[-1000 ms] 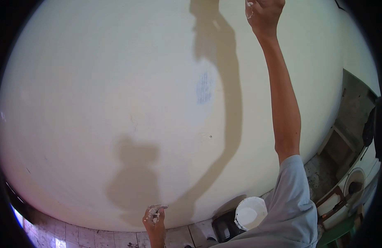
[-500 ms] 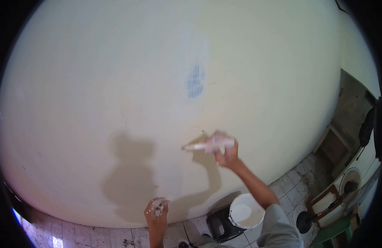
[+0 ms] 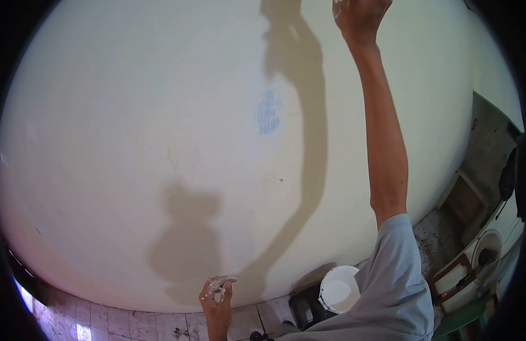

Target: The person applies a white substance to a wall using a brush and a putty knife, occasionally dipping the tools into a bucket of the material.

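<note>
My right hand is raised high on the right, cut off by the top edge, with white smears near its fingers. Its fingers are mostly out of view, and so is the paintbrush seen in it half a second ago. Low in the middle, my left hand is closed round a crumpled, white-smeared piece whose kind I cannot make out. Both hands are in front of a pale wall, which bears a streaky blue patch and a small chipped mark.
A white bucket with white paint-like contents stands on the floor by the wall, next to a black container. To the right are a fan and a green chair-like piece. Tiles run along the wall's foot.
My right hand has swung from the middle of the wall up to the top edge, taking the paintbrush out of view. My left hand has barely shifted and keeps its hold.
</note>
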Tool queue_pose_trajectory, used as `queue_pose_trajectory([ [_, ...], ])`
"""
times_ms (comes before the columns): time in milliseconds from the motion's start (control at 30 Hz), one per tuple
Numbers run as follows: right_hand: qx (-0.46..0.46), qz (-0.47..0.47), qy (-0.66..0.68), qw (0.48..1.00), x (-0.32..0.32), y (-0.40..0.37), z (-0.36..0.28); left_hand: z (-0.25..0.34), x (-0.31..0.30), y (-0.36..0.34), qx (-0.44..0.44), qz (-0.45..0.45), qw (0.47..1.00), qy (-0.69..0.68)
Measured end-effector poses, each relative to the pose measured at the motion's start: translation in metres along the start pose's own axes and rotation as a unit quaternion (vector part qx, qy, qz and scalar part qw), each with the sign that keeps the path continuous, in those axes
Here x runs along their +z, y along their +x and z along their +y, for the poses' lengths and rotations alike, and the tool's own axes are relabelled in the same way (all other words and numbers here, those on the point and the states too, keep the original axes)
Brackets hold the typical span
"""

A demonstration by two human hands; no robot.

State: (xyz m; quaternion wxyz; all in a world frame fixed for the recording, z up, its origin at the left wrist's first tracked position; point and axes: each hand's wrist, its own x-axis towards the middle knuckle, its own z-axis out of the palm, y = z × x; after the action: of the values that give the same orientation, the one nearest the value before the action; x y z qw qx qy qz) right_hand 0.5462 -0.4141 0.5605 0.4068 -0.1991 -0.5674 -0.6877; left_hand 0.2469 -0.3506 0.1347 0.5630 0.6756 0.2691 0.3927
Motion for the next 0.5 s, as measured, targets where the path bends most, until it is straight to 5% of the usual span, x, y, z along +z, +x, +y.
queue_pose_trajectory([
  [100,0.037,-0.046,-0.085,0.995,-0.02,-0.061,-0.031,-0.003,-0.001,0.0,-0.011,-0.003,1.0,-0.003],
  [200,0.045,-0.112,-0.024,0.992,-0.053,-0.146,-0.096,-0.008,-0.002,0.001,-0.02,-0.009,1.0,-0.014],
  [233,0.126,-0.17,0.036,0.977,-0.074,-0.177,-0.126,-0.005,-0.002,0.001,-0.018,-0.012,1.0,-0.016],
  [267,0.325,-0.21,0.138,0.912,-0.097,-0.2,-0.167,-0.001,-0.002,0.0,-0.018,-0.016,1.0,-0.018],
  [300,0.413,-0.184,0.171,0.876,-0.111,-0.229,-0.2,0.005,-0.003,-0.003,-0.014,-0.021,1.0,0.002],
  [367,0.346,-0.225,0.139,0.9,-0.124,-0.256,-0.241,0.02,-0.003,-0.003,0.002,-0.023,0.999,0.036],
  [500,0.381,-0.276,0.173,0.865,-0.122,-0.23,-0.24,0.021,-0.001,-0.008,0.02,-0.013,1.0,-0.006],
])
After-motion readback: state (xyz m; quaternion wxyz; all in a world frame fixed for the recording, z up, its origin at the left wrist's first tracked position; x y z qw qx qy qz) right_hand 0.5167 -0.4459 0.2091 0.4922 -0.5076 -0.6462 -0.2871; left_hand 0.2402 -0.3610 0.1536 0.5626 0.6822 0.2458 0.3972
